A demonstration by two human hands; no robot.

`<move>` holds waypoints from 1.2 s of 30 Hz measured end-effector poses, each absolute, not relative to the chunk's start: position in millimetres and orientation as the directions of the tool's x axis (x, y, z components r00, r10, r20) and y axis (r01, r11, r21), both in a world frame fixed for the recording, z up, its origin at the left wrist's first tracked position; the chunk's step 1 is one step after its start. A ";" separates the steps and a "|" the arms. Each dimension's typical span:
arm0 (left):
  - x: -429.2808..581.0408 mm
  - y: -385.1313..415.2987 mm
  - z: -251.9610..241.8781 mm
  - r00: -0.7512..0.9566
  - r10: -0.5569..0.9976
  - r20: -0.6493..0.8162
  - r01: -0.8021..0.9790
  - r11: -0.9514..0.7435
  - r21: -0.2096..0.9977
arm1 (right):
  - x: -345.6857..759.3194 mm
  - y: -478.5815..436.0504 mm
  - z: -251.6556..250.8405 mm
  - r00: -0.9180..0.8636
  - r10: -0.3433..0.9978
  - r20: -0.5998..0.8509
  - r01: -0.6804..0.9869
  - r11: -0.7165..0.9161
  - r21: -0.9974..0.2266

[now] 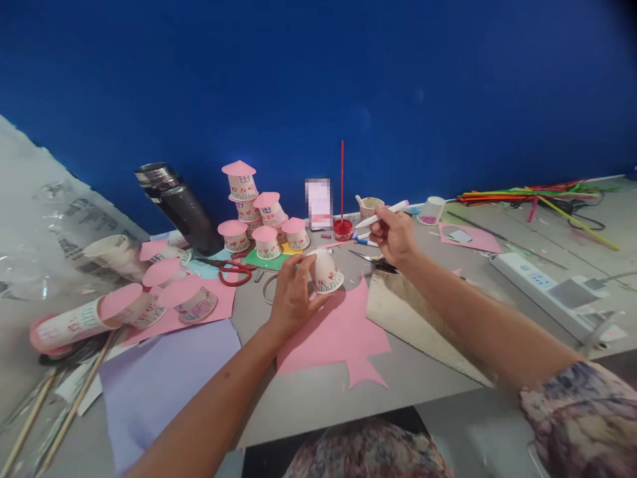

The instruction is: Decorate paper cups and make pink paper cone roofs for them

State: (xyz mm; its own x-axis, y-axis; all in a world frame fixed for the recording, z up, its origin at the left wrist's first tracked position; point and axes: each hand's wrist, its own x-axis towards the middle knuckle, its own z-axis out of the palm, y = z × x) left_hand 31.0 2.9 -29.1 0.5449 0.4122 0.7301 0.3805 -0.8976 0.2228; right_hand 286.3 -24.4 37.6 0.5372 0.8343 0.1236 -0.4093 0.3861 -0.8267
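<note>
My left hand (291, 295) is closed around an upturned white paper cup (326, 272) with red and green drawings, holding it over a cut pink paper sheet (338, 335). Further back and to the right, my right hand (393, 234) grips a white marker pen (383, 214), its tip pointing up and right, above a pair of scissors (374, 260). Behind the cup stands a stack of decorated cups with pink paper roofs (259, 216).
A black flask (179, 206) leans at the back left. Red scissors (231, 272), more roofed cups (164, 295) on pink paper, a lilac sheet (159, 385), a red pot with a stick (342, 228), a silver card (423, 318), a power strip (542, 285) and coloured sticks (537, 194) lie around.
</note>
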 end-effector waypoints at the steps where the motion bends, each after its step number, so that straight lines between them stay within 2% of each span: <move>1: 31.8 2.4 -29.8 0.563 0.392 0.727 0.377 -0.905 0.196 | 288.2 -19.5 41.7 0.548 0.826 0.129 -0.410 0.400 -0.819; 4: 35.4 -1.5 -31.2 0.595 0.341 0.728 0.361 -0.923 0.137 | 298.6 -2.6 54.1 0.583 0.803 0.125 -0.430 0.436 -0.791; 7: 38.6 -6.1 -31.5 0.601 0.341 0.723 0.359 -0.923 0.138 | 305.3 8.2 54.7 0.635 0.765 0.111 -0.417 0.461 -0.783; 14: 39.2 -9.7 -37.1 0.591 0.394 0.704 0.363 -0.909 0.204 | 280.1 -3.7 -12.8 0.675 0.736 0.048 -0.357 0.383 -0.852; 18: 35.3 -8.6 -41.2 0.584 0.429 0.689 0.375 -0.895 0.240 | 270.5 -22.8 -29.6 0.660 0.750 0.056 -0.350 0.372 -0.860; 21: 32.9 -7.9 -40.0 0.588 0.413 0.695 0.365 -0.903 0.228 | 275.2 -29.0 -20.9 0.652 0.758 0.034 -0.379 0.364 -0.851; 26: 34.4 -11.8 -33.3 0.603 0.408 0.686 0.364 -0.905 0.219 | 297.0 -13.0 25.8 0.639 0.769 -0.025 -0.464 0.359 -0.809; 30: 41.8 -12.6 -28.2 0.599 0.358 0.716 0.402 -0.908 0.118 | 293.4 -14.0 41.7 0.614 0.789 0.017 -0.477 0.388 -0.789; 33: 51.2 -8.2 -23.6 0.643 0.258 0.721 0.399 -0.917 -0.028 | 283.7 -26.1 23.3 0.612 0.791 0.000 -0.482 0.373 -0.793; 36: 66.0 0.5 -20.9 0.679 0.205 0.705 0.391 -0.914 -0.110 | 290.2 -33.8 1.6 0.640 0.768 -0.031 -0.478 0.366 -0.798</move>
